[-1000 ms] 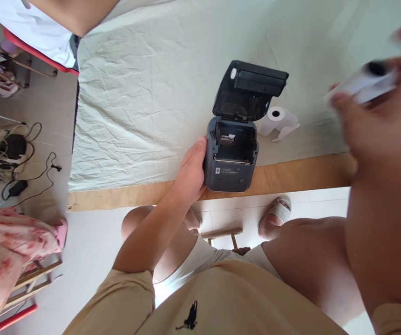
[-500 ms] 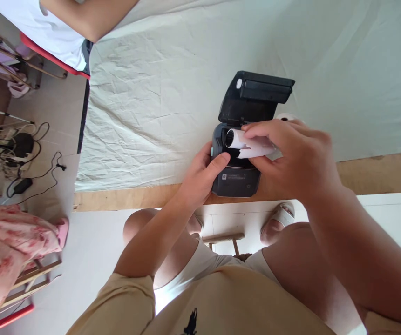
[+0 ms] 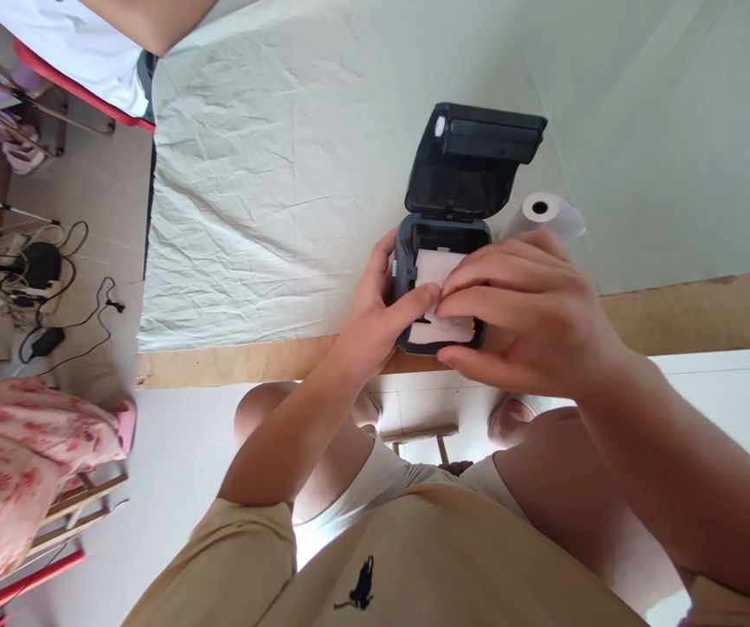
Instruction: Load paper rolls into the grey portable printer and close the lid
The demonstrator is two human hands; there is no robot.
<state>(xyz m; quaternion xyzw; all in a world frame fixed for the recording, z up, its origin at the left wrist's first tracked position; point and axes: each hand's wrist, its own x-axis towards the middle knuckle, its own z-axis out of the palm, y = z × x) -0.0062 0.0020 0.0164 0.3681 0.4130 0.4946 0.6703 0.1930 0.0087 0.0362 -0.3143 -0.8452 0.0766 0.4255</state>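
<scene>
A small black label printer (image 3: pixel 407 252) rests at the near edge of the cloth-covered table, its lid (image 3: pixel 472 165) raised and tipped back. Inside its compartment lies a white paper roll (image 3: pixel 436 263), with the paper's loose end (image 3: pixel 443 331) drawn over the front of the body. My left hand (image 3: pixel 381 318) grips the printer's left side, thumb reaching over onto the paper. With its fingertips on the paper, my right hand (image 3: pixel 524 309) bends over the compartment's right side and hides part of the roll. Just behind my right hand is a second white paper roll (image 3: pixel 554 216).
Pale green cloth (image 3: pixel 283 174) covers the table, with a bare wooden strip (image 3: pixel 270 364) along the near edge. Another person's arm (image 3: pixel 152 22) shows at the upper left. Cables (image 3: pixel 41 279) and a flowered pink cloth (image 3: pixel 28 470) lie to the left.
The paper roll has gone from my right hand's grasp above the printer down into its compartment. Its loose end now covers the front part. The second roll is less hidden.
</scene>
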